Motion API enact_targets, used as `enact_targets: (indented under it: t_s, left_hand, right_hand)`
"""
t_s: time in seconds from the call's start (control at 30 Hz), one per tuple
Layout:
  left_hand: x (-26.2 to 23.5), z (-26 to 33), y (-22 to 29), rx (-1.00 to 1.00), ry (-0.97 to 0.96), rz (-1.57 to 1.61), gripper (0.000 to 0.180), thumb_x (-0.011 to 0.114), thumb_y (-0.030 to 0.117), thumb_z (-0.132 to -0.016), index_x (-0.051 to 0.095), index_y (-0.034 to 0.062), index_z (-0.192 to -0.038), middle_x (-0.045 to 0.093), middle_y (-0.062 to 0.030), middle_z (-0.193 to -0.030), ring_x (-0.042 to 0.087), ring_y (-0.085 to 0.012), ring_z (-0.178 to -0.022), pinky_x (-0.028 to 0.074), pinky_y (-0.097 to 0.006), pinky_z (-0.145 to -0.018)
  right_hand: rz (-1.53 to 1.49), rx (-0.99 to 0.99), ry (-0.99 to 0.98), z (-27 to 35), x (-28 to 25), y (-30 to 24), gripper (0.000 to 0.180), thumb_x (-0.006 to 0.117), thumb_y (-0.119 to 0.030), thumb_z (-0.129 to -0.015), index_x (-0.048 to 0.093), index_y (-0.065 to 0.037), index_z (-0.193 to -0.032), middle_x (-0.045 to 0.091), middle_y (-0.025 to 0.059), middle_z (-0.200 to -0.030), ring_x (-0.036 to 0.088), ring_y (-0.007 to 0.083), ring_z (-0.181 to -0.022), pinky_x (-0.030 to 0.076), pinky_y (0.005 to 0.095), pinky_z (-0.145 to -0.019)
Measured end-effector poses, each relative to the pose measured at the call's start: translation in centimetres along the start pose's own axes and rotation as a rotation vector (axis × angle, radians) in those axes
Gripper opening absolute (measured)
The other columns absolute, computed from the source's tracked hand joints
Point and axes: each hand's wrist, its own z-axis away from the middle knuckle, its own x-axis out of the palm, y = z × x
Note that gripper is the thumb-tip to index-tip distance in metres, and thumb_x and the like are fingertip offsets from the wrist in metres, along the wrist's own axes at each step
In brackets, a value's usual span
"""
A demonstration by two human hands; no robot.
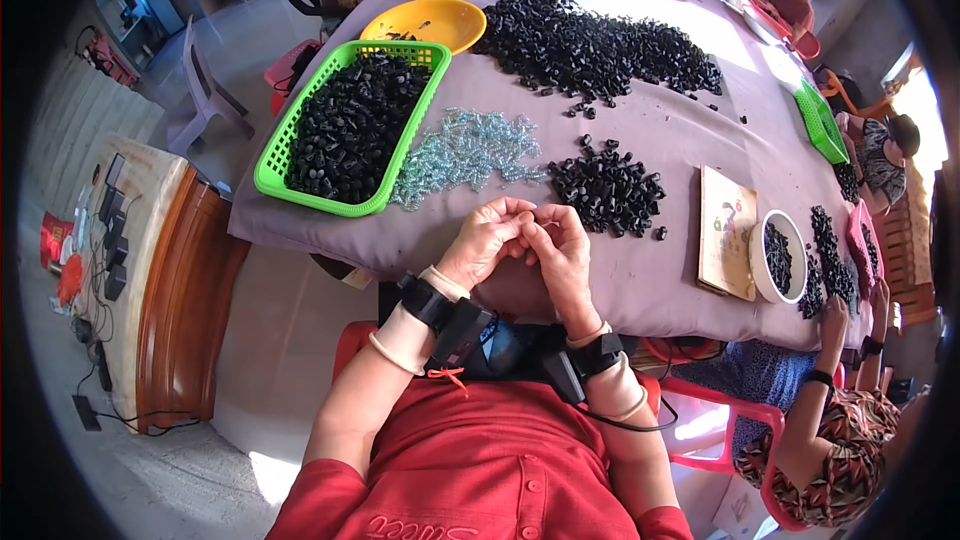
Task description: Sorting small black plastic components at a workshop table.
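Red shirt (480, 460) at the cloth-covered surface (650, 285), where the left hand (480, 248) met the right hand (564, 258).
Their fingers (565, 222) were pinched narrow, nearly tip to tip; whether they held anything, I couldn't tell. Just beyond lay 2 heaps: small black parts (605, 190) and, to their left, pale blue pieces (465, 155) beside a green basket (320, 203).

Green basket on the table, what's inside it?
The green basket holds a heap of small black pieces. Only the upper ones show; the heap covers the basket's bottom, so anything underneath can't be seen.
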Motion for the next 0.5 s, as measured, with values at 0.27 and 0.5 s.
enact_targets:
  t_s: [0.27,0.5]
  left_hand:
    - [0.78,0.42,0.76,-0.044,0.075,0.07,0.017,0.054,0.009,-0.088,0.051,0.0021,-0.103,0.056,-0.0034,-0.077,0.052,-0.0106,-0.061,0.048,-0.025,-0.058]
    - [0.92,0.58,0.9,-0.036,0.078,0.08,0.02,0.055,0.01,-0.087,0.049,0.0033,-0.106,0.057,-0.0056,-0.081,0.055,-0.014,-0.064,0.049,-0.029,-0.061]
  right_hand:
    - [0.149,-0.051,-0.046,-0.21,-0.29,0.36,0.025,0.06,-0.008,-0.085,0.052,-0.001,-0.108,0.055,0.0002,-0.072,0.055,0.0061,-0.062,0.043,0.0181,-0.049]
    - [0.219,-0.041,-0.151,-0.27,-0.75,-0.44,0.025,0.056,-0.013,-0.088,0.053,-0.002,-0.11,0.056,-0.0004,-0.074,0.051,0.004,-0.06,0.043,0.0177,-0.051]
